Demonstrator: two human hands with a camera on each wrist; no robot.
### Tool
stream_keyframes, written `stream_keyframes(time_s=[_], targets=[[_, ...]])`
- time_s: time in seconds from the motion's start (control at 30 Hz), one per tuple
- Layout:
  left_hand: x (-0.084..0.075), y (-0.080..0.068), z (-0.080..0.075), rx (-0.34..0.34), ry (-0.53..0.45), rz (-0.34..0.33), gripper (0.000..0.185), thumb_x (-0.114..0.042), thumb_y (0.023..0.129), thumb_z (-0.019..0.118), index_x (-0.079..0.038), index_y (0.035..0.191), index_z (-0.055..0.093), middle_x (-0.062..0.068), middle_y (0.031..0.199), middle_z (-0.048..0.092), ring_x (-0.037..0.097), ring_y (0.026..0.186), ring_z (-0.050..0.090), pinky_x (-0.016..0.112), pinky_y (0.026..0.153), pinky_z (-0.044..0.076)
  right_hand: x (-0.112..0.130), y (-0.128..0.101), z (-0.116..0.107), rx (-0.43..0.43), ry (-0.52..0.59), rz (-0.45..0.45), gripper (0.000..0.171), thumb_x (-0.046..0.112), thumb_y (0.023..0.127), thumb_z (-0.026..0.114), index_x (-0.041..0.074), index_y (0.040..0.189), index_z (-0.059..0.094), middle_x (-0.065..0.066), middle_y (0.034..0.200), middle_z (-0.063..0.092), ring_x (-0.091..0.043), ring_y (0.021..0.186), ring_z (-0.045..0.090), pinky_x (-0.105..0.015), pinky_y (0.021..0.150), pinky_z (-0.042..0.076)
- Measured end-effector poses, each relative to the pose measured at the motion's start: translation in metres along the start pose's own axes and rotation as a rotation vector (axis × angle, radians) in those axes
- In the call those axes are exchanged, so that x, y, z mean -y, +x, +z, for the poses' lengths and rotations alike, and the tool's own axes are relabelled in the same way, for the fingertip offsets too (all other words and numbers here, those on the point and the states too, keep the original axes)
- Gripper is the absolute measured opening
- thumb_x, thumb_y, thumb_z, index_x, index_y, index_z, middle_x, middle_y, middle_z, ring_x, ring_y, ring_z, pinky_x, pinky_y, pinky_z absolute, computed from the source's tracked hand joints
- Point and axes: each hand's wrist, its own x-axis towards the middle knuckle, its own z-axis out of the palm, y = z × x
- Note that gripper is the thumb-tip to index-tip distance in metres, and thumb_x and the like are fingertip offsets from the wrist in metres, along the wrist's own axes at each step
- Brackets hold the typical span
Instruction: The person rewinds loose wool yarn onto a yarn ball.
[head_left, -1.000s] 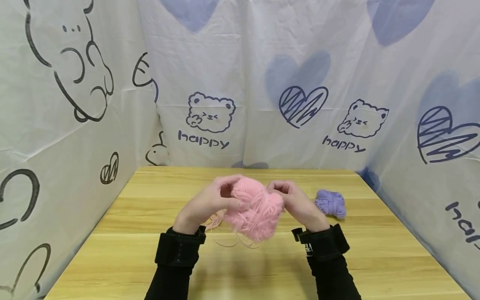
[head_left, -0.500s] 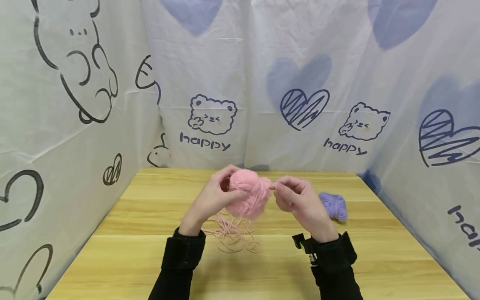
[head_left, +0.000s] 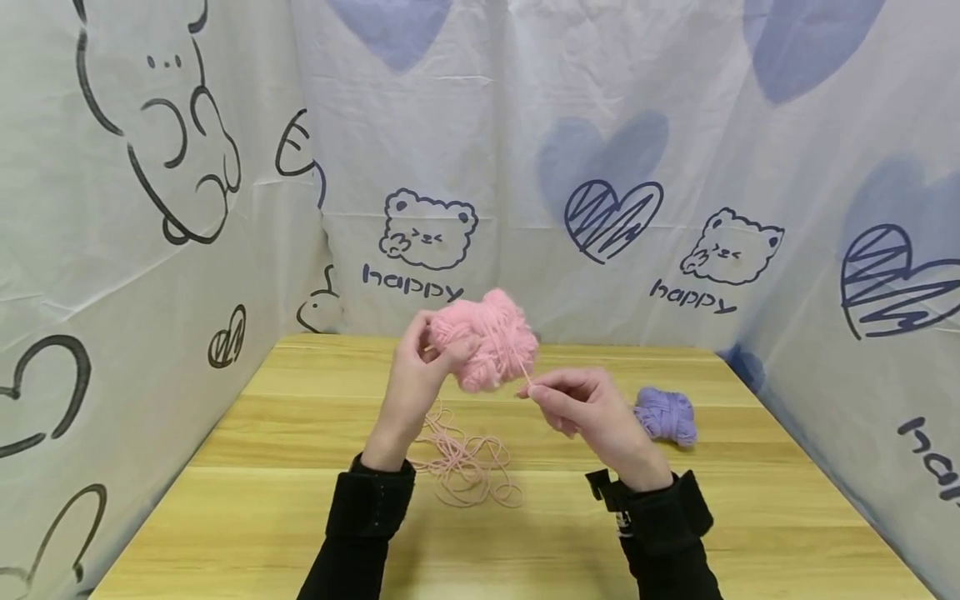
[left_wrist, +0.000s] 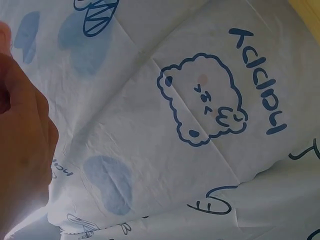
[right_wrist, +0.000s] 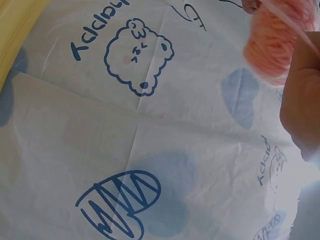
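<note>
Above the wooden table (head_left: 675,533), hands grip pink yarn (head_left: 486,337) before printed sheets (head_left: 675,125).

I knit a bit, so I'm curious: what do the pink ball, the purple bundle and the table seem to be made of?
Pink ball: soft fuzzy yarn, wound strands showing, likely wool or acrylic. Purple bundle: similar matte yarn. Table: pale wood or wood-look laminate, with grain lines.

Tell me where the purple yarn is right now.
In the head view the purple yarn lies on the wooden table, toward its right side, just beyond the right hand and untouched.
</note>
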Motion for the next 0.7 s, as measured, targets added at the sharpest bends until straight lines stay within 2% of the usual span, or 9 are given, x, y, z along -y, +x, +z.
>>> stream_keyframes(time_s=[0.17,0.4,0.57,0.7], targets=[[-0.001,-0.001,-0.003,-0.025,-0.095,0.014,0.036,-0.014,0.090,0.063,-0.011,0.122,0.048,0.005,0.114,0.058,0.016,0.095,0.063,0.031,0.084,0.058,-0.005,0.002,0.000,0.002,-0.067,0.056,0.018,0.010,0.095,0.057,0.013,0.103,0.073,0.006,0.063,0.048,-0.013,0.053,0.033,-0.028,0.047,0.030],[-0.004,0.000,-0.005,0.024,-0.240,0.003,0.032,-0.014,0.094,0.056,-0.014,0.124,0.047,-0.001,0.107,0.059,0.010,0.087,0.058,0.021,0.076,0.054,-0.016,0.007,-0.002,-0.024,-0.182,0.159,0.025,0.020,0.096,0.059,0.001,0.108,0.070,0.002,0.070,0.058,-0.013,0.055,0.036,-0.025,0.054,0.036],[-0.005,-0.001,-0.006,0.120,-0.288,-0.020,0.042,-0.009,0.093,0.053,-0.012,0.134,0.044,-0.001,0.109,0.058,0.009,0.088,0.058,0.020,0.076,0.054,-0.023,0.010,-0.006,-0.023,-0.184,0.161,0.027,0.019,0.096,0.058,-0.002,0.108,0.070,0.003,0.068,0.056,-0.010,0.055,0.037,-0.023,0.052,0.037],[-0.005,-0.002,-0.007,0.219,-0.276,-0.028,0.049,-0.008,0.092,0.054,-0.011,0.139,0.043,0.001,0.113,0.057,0.010,0.092,0.058,0.021,0.079,0.054,-0.026,0.010,-0.009,-0.020,-0.175,0.151,0.019,0.014,0.096,0.057,0.003,0.102,0.071,0.004,0.063,0.050,-0.006,0.054,0.039,-0.021,0.049,0.038]])
